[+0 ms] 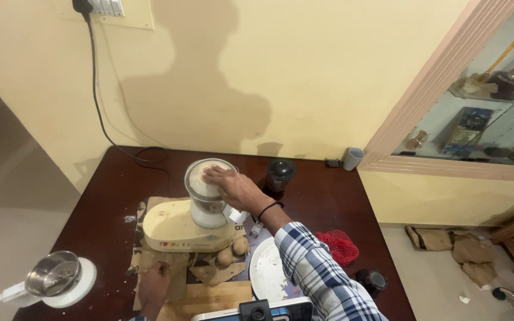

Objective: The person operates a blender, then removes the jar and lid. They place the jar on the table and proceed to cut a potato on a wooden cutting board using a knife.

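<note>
Left hand (pixel 154 284) rests low on the brown paper by the wooden board (pixel 209 297), fingers look curled, grip unclear. Two potatoes (pixel 233 251) and white plate (pixel 267 270) crowd the mixer base (pixel 176 229). Right hand (pixel 231 185) lies flat, fingers spread, on the jar lid (pixel 206 172). Black jar (pixel 281 172) behind, on the tabletop (pixel 328 202).

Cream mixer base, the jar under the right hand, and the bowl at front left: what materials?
Cream mixer base: looks like moulded plastic, smooth and slightly glossy. Translucent jar under the right hand: probably clear plastic, since its contents show through dimly. Shiny bowl at front left: likely polished steel, with mirror-like reflections.
</note>
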